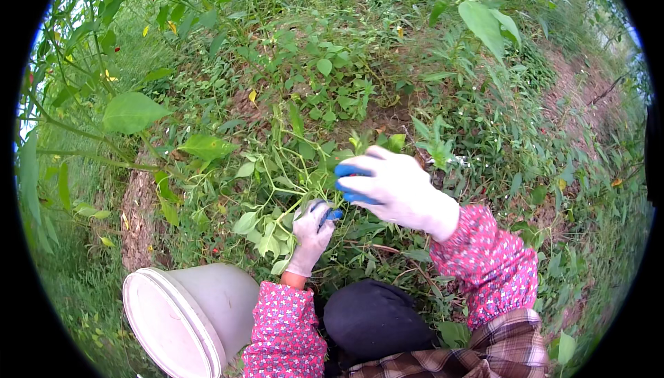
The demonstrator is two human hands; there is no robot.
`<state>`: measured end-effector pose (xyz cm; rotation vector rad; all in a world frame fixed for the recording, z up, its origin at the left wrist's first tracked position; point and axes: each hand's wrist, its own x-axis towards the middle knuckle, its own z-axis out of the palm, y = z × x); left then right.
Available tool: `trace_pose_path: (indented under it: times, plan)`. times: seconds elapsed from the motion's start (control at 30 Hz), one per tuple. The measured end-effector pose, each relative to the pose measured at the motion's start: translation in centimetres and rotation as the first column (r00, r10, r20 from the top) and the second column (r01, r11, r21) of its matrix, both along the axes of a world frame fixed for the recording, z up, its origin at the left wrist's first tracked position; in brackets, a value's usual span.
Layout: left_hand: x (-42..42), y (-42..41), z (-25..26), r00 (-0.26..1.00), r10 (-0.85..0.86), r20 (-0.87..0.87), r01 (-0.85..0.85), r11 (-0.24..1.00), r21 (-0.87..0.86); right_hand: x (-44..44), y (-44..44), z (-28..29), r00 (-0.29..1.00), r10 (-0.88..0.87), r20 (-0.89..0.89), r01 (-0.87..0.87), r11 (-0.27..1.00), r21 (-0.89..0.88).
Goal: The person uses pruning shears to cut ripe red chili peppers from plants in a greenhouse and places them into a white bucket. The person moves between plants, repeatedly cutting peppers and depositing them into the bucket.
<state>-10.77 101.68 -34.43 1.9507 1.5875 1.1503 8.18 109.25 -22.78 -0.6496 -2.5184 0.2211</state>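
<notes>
My left hand (312,225), in a white work glove with blue-coated fingers, is closed around a stem of a leafy green branch (267,238). The branch looks like part of a chili pepper plant, and its leaves droop beside my wrist. To the right and a little higher is my right hand (397,186), gloved alike and slightly blurred. Its fingers curl inward, and a small red thing (358,174), perhaps a chili pepper, shows between them. Leaves and the fingers hide most of it.
A white plastic bucket (233,295) stands at lower left beside my left sleeve; whether a lid covers it I cannot tell. My dark-clad knee (376,318) is below my hands. Taller pepper stems (93,155) reach in from the left, and a leafy twig (482,25) hangs at upper right. Weeds cover the soil.
</notes>
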Motion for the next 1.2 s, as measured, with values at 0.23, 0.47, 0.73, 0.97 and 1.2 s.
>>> trace_pose_path:
  times: [0.23, 0.47, 0.73, 0.97, 1.2]
  plan:
    - [0.4, 0.9, -0.9, 0.975, -0.112, -0.192, 0.121, 0.992, 0.035, -1.3, 0.2, -2.7, 0.830, 0.083, 0.552, -0.058, 0.996, -0.063]
    - [0.0, -0.7, -3.6, 0.998, -0.059, -0.030, 0.057, 0.997, -0.057, -3.0, -1.9, -6.5, 0.810, -0.144, 0.568, 0.214, 0.975, -0.057]
    - [-3.0, -3.8, -1.4, 0.945, 0.266, -0.189, -0.274, 0.962, -0.015, 4.6, -5.2, -13.8, 0.506, -0.803, -0.314, -0.396, 0.107, -0.912]
    - [-7.0, -7.9, -4.1, 0.987, 0.070, -0.148, -0.084, 0.993, -0.089, 5.9, 1.6, -18.8, 0.259, -0.931, -0.257, -0.484, 0.105, -0.869]
    - [-7.8, -8.9, -5.5, 0.973, 0.224, 0.048, -0.217, 0.968, -0.127, -5.6, 9.5, -16.2, 0.418, -0.692, -0.589, -0.383, 0.453, -0.805]
